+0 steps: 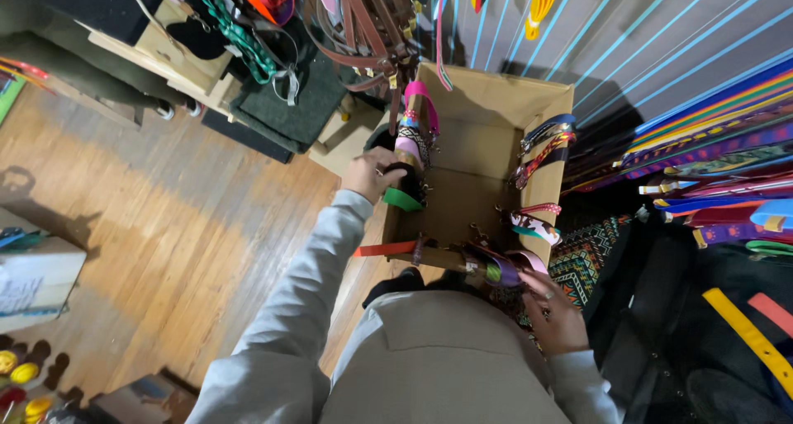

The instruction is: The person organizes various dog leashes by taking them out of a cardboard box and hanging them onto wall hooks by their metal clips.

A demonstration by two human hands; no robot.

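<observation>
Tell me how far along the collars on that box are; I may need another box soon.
Done: collars already ring the cardboard box on its left, right and near walls. In hand: the left hand grips a black collar on the left wall, while the right hand touches a purple collar at the near corner. Left: the far wall is bare.

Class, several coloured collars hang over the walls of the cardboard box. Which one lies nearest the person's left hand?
The green collar on the box's left wall, just below the left hand. The pink, red and patterned ones hang farther along or on other walls.
</observation>
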